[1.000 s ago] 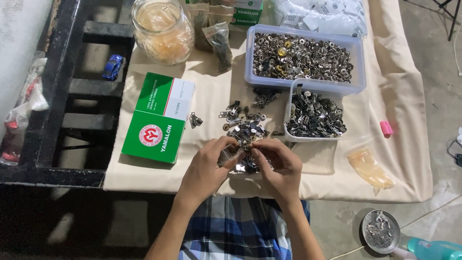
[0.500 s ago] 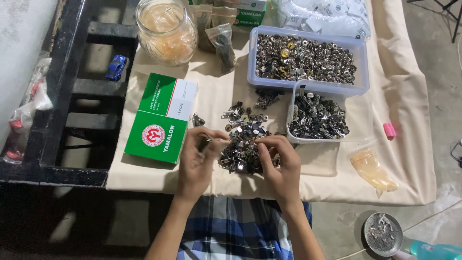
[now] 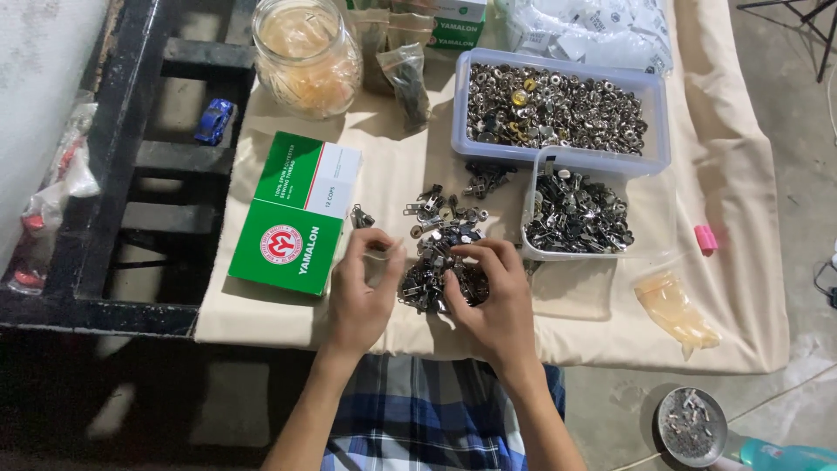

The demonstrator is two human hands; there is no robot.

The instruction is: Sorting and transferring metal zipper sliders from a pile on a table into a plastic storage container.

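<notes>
Two hands work over a pile (image 3: 440,266) of small dark metal zipper sliders on a beige cloth (image 3: 750,288), seen from the head camera. The left hand (image 3: 362,292) sits at the pile's 9 o'clock edge, fingers curled, thumb and forefinger pinched together just beside the heap; whether a slider is between them is too small to tell. The right hand (image 3: 493,301) lies over the pile's 4 o'clock side, fingers bent down into the sliders and touching them, with no single piece clearly gripped.

At 2 o'clock from the pile stands a small clear tub (image 3: 534,228) of more sliders, its near wall just beside the right hand's fingertips. At 12 to 1 o'clock, farther back, is a larger tub (image 3: 656,118) of silvery round snaps. A green box (image 3: 296,214) lies at 9 o'clock, near the left hand. A glass jar (image 3: 307,57) stands at 11 o'clock, well apart. A pink bit (image 3: 704,239) lies at 3 o'clock.
</notes>
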